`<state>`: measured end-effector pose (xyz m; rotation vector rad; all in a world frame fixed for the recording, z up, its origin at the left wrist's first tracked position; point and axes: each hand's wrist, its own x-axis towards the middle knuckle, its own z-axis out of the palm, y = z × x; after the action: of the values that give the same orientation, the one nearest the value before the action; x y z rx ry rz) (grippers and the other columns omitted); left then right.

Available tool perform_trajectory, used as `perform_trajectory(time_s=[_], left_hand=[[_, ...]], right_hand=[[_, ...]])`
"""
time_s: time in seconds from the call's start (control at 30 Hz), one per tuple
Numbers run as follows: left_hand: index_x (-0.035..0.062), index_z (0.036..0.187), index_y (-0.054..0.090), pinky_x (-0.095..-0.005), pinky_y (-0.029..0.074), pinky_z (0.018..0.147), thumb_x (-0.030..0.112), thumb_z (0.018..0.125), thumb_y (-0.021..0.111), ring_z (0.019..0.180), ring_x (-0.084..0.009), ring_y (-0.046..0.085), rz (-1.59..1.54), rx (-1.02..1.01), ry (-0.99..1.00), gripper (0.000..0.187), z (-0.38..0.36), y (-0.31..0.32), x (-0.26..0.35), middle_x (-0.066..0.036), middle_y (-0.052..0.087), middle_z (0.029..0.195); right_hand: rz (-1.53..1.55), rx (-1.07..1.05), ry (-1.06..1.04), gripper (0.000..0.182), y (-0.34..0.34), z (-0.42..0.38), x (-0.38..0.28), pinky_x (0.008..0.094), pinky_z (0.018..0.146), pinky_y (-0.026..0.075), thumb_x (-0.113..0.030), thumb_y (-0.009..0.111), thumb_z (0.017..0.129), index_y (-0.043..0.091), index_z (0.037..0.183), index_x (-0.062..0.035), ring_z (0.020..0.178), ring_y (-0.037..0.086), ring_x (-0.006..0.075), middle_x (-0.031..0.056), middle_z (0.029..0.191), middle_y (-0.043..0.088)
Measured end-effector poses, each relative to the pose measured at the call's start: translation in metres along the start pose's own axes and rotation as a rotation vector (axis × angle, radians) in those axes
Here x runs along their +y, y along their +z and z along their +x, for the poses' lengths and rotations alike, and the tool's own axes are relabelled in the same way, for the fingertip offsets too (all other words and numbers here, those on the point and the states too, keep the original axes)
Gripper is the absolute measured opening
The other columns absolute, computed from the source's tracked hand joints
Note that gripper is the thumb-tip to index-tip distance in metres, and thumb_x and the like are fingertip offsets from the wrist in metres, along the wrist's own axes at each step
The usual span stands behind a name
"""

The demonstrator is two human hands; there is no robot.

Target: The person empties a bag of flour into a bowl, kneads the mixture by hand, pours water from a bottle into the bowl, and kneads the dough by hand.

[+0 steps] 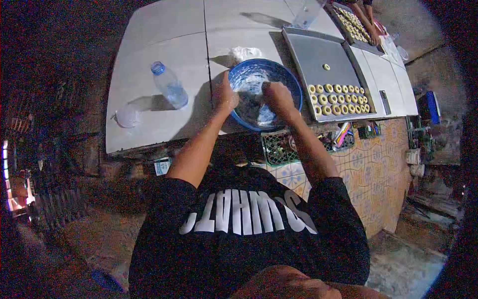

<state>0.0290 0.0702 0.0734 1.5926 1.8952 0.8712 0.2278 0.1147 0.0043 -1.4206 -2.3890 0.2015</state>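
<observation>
A round blue basin (298,94) sits near the front edge of the table, its inner wall smeared with a white paste or flour. My left hand (226,95) is closed on the basin's left rim. Inside the basin, toward its right side, my right hand (277,95) is curled into a fist; whatever its fingers hold is hidden. A small white heap (246,53) lies just behind the basin. To the left, a clear plastic bottle (170,85) stands beside a translucent white cup (128,116).
Right of the basin, a metal tray (326,50) carries rows of small ring-shaped dough pieces (337,98). A dark phone (385,101) lies beside it. Farther back, another person's hand (372,36) is over a second filled tray (352,24). A green crate (279,149) is below the table.
</observation>
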Motion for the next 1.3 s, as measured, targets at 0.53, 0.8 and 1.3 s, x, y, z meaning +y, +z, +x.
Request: perform_trajectory(time_s=[0.53,0.8,1.3], left_hand=[[-0.0030,0.132,0.039,-0.0420,0.045,0.094,-0.005,0.072,0.061,0.107,-0.0368,0.058,-0.172,0.185,0.177,0.065,0.032,0.063,-0.069,-0.022,0.058,0.119],[-0.0015,0.133,0.041,-0.0364,0.048,0.089,-0.004,0.080,0.055,0.098,-0.0261,0.062,-0.169,0.144,0.129,0.055,0.028,0.067,-0.073,-0.010,0.064,0.111],[0.0017,0.133,0.041,-0.0371,0.044,0.094,-0.011,0.076,0.048,0.106,-0.0295,0.059,-0.307,0.100,0.115,0.058,0.053,0.096,-0.102,-0.020,0.060,0.115]], right_hand=[[0.186,-0.585,-0.109,0.018,-0.009,-0.008,-0.078,0.0437,0.069,0.049,-0.007,0.061,0.074,0.068,0.090,-0.0005,0.079,0.065,0.0380,0.0229,0.081,0.065],[0.266,-0.157,0.232,0.019,-0.016,-0.022,0.014,0.0450,0.068,0.052,-0.021,0.062,0.082,0.066,0.089,-0.0040,0.080,0.066,0.0385,0.0201,0.085,0.067],[0.449,-0.283,0.113,0.016,0.017,-0.010,-0.026,0.0449,0.067,0.051,-0.017,0.062,0.076,0.068,0.078,-0.0030,0.073,0.064,0.0403,0.0200,0.075,0.065]])
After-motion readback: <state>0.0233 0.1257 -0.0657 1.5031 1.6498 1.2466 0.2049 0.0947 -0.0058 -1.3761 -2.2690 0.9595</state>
